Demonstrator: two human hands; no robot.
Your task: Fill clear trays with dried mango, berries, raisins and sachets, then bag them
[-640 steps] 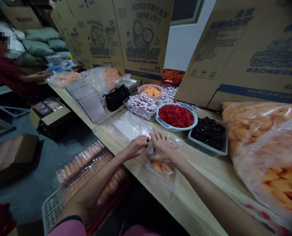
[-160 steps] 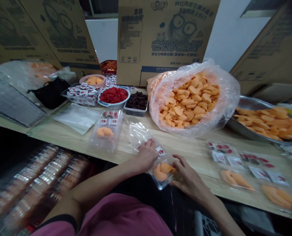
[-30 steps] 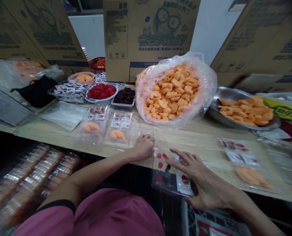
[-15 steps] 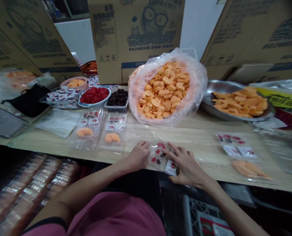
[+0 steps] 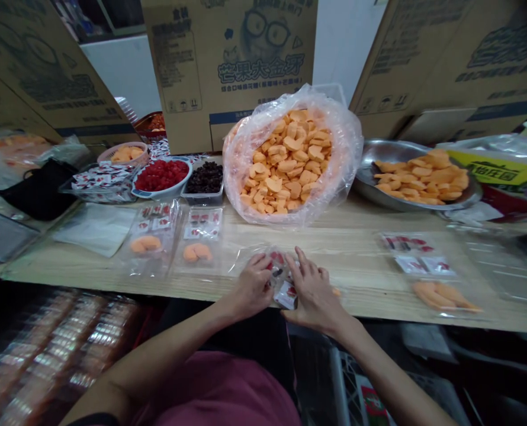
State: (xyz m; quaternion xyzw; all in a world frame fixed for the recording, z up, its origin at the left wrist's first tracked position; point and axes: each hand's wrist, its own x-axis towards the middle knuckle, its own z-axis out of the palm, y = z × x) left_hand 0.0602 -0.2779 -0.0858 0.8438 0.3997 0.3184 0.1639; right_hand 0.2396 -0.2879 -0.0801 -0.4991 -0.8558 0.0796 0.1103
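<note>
My left hand (image 5: 251,286) and my right hand (image 5: 313,291) both rest on a clear plastic snack pack (image 5: 281,276) with red and white sachets, at the front edge of the wooden table (image 5: 356,260). The left fingers pinch the pack's left side. The right palm presses flat over its right part and hides it. Two filled clear packs (image 5: 148,241) (image 5: 200,238), each with orange fruit pieces and sachets, lie to the left. Another filled pack (image 5: 427,273) lies to the right.
A big plastic bag of orange dried fruit (image 5: 290,158) stands behind the hands. A metal tray of the same fruit (image 5: 418,175) is at right. Bowls of red fruit (image 5: 161,176), dark raisins (image 5: 205,178) and sachets (image 5: 95,178) stand at left. Cardboard boxes (image 5: 228,65) line the back.
Both hands have drawn the pack a little further onto the table and closed in over it. The view has shifted slightly, moving everything leftwards.
</note>
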